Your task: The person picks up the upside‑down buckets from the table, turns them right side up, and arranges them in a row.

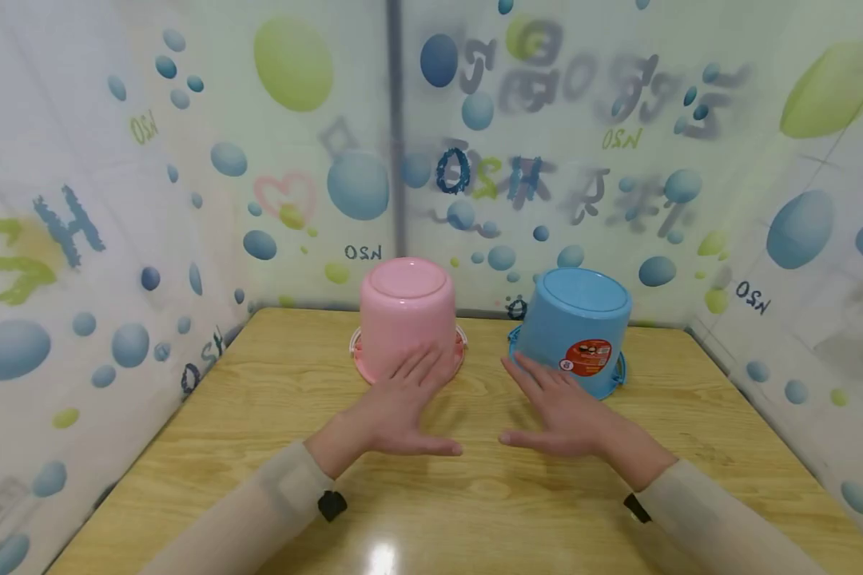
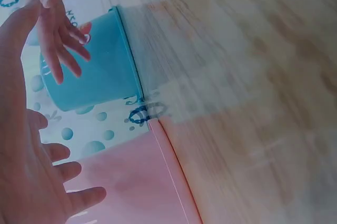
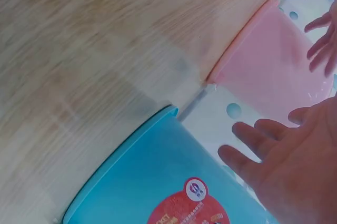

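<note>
Two buckets stood upside down toward the far side of the wooden desk (image 1: 475,495), the pink bucket (image 1: 407,307) on the left and the blue bucket (image 1: 582,299) on the right, with a strip of bare wood between them. Each had its wide rim down on the wood and its round base facing up. A pale handle (image 1: 355,343) showed beside the pink rim, and a blue handle (image 1: 621,371) curved at the right of the other. A red label (image 1: 586,357) with small print sat low on the blue side. From where I stood, the person's left hand (image 1: 400,407) was in front of the pink bucket, wide open, fingers stretched forward and thumb out to the right, with hold of nothing. The right hand (image 1: 564,407) was just as open, fingers reaching toward the blue bucket, thumb out to the left, and it held nothing either. I could not tell whether any fingertip touched the plastic. Both arms came from the near side in pale sleeves (image 1: 259,503), a dark piece under each wrist. Behind the desk hung a pale sheet (image 1: 295,144) printed with blue and green spots.
</note>
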### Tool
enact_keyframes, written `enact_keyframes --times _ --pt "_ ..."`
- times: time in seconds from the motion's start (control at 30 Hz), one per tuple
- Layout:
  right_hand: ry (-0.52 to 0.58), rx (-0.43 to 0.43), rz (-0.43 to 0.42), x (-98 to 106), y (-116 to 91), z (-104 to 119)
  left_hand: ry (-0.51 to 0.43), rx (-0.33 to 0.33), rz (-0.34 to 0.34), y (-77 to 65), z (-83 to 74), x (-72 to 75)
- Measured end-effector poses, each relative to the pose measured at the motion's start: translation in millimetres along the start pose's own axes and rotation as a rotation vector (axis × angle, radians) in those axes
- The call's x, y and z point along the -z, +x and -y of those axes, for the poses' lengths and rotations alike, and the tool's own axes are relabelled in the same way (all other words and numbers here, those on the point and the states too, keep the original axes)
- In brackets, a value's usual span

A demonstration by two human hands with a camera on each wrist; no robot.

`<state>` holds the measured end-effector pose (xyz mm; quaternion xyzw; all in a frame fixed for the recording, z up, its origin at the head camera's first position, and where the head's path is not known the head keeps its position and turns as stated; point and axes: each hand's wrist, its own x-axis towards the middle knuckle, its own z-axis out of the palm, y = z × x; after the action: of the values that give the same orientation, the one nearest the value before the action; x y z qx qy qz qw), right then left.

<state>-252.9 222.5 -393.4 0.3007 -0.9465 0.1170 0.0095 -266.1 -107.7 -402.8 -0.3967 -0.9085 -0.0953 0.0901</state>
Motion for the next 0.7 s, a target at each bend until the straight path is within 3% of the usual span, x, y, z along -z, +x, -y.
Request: enact_keyframes --times 0.13,0.4,0.57,0.7 --pt "0.063 0.003 0.033 0.6 9.1 0.5 -0.092 0.023 -0.026 -10.9 6.6 4.8" --pt "0.168 -0.048 0.114 -1.2 37.3 0.8 -0.095 0.111 -0.045 -44.4 35.8 20.0" --pt "0.240 -0.070 0.159 -1.7 58.2 1.8 -0.086 0.212 -0.035 -62.9 62.0 25.4" --pt "0.284 -0.090 0.187 -1.8 72.8 2.1 -0.102 0.300 0.005 -68.6 84.1 25.7"
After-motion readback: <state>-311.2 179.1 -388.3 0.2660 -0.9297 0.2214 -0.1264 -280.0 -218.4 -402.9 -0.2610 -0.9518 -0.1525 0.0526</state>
